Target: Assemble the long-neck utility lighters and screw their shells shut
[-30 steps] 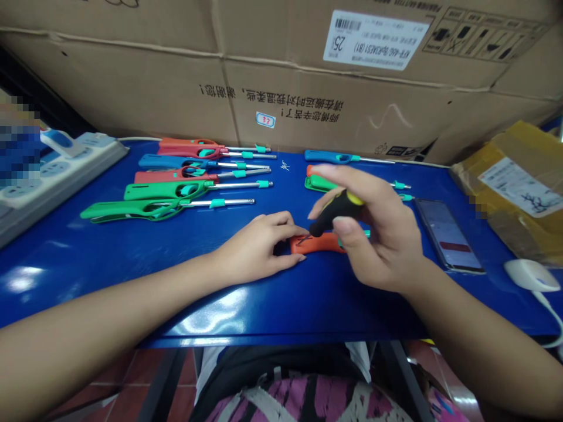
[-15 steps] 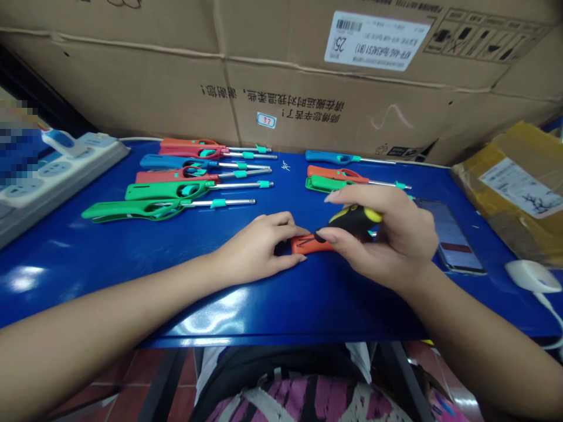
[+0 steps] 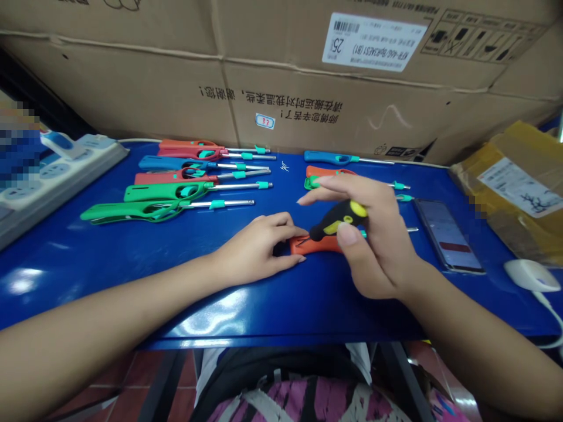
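An orange long-nosed lighter [image 3: 324,244] lies flat on the blue table, its metal tube pointing right. My left hand [image 3: 268,243] rests on the table, thumb and index finger closed around the lighter's handle end. In my right hand [image 3: 382,234] is a short black and yellow screwdriver [image 3: 336,221], tilted, its thin shaft meeting the lighter's handle near my left fingertips. My right thumb presses the screwdriver's side and its butt sits against the palm, while the index finger stretches out past it. The right hand covers part of the lighter's front end.
Several lighters lie in a row at left, among them a green lighter [image 3: 132,211]. A blue lighter [image 3: 329,157] and others lie behind my right hand. A phone [image 3: 448,237], white charger [image 3: 532,275], taped package [image 3: 523,181], power strip [image 3: 65,170] and large carton [image 3: 176,82] surround them.
My right hand has shifted slightly left and its grip has loosened and turned about the screwdriver, showing more of the handle. My left hand and the orange lighter have stayed in place.
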Motion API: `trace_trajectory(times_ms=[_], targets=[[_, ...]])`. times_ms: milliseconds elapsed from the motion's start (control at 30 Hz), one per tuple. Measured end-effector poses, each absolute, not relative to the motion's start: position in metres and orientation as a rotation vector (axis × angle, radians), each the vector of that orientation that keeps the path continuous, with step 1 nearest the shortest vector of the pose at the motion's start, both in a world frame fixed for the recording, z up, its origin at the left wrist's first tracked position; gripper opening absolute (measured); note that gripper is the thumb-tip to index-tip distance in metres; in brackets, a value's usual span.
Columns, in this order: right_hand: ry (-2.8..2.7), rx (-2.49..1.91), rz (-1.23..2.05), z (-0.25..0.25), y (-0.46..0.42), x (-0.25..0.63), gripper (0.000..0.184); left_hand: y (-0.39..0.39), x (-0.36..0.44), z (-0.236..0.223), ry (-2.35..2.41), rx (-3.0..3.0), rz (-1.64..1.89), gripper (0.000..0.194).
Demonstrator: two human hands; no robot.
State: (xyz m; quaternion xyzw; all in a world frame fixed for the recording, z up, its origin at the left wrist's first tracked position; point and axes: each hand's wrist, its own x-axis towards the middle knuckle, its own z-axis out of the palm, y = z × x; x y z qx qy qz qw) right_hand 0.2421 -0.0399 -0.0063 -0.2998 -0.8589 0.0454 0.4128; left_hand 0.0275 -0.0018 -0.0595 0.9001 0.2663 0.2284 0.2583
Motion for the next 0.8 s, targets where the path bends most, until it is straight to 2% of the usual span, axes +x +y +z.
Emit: trace_trajectory(times_ms=[100,233,467,633,800], targets=[[-2.277,-0.674,0.128,-0.007,-0.042,0.241,0.042,-0.002,0.027,-0.061,0.728,2.448,0.630,0.022],[-2.197,-0.704,-0.097,-0.008,-0.038,0.242,0.033,-0.002,0.028,-0.061,0.729,2.443,0.609,0.027],[-2.101,-0.789,0.205,-0.015,-0.031,0.244,0.049,-0.001,0.028,-0.059,0.749,2.451,0.599,0.029],[-2.056,-0.721,-0.107,-0.013,-0.032,0.243,0.048,-0.002,0.029,-0.059,0.751,2.443,0.583,0.025],[-2.046,-0.693,0.148,-0.012,-0.032,0.241,0.047,-0.002,0.029,-0.058,0.751,2.445,0.579,0.025]])
